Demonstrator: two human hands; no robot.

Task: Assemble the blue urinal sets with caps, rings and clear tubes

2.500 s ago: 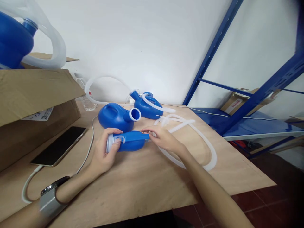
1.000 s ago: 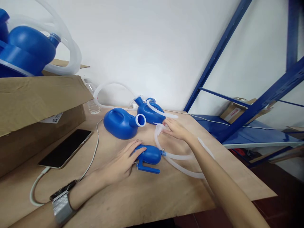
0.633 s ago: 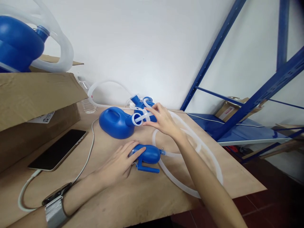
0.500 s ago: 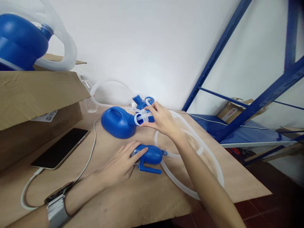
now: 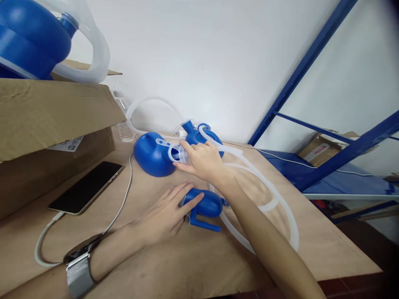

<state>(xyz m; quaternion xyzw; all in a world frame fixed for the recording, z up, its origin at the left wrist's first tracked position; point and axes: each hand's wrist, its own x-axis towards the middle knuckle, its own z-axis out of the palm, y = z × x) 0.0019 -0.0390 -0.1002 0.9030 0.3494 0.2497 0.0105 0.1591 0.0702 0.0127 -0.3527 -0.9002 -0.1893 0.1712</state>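
A small blue bottle point(image 5: 209, 203) with a blue handle lies on the wooden table. My left hand point(image 5: 173, 209) rests over its left end, thumb on top and fingers behind it. My right hand point(image 5: 202, 160) pinches a clear plastic cap point(image 5: 183, 155) at the mouth of a larger blue jug point(image 5: 152, 155). A clear strap with blue studs point(image 5: 162, 142) sticks out above that mouth. Behind my right hand stands another blue jug point(image 5: 196, 135). A translucent hose point(image 5: 280, 199) loops across the right side of the table.
At the left is an open cardboard box point(image 5: 56, 112) with a blue container point(image 5: 31, 39) above it. A phone point(image 5: 87, 187) on a white cable point(image 5: 126, 193) and a clear bottle point(image 5: 124, 124) are nearby. Blue shelving point(image 5: 289, 79) stands at the right.
The view has shifted, so objects appear displaced. My right hand and the clear cap have moved left, closer to the jug mouth. The studded strap now shows. My left hand stays on the small bottle.
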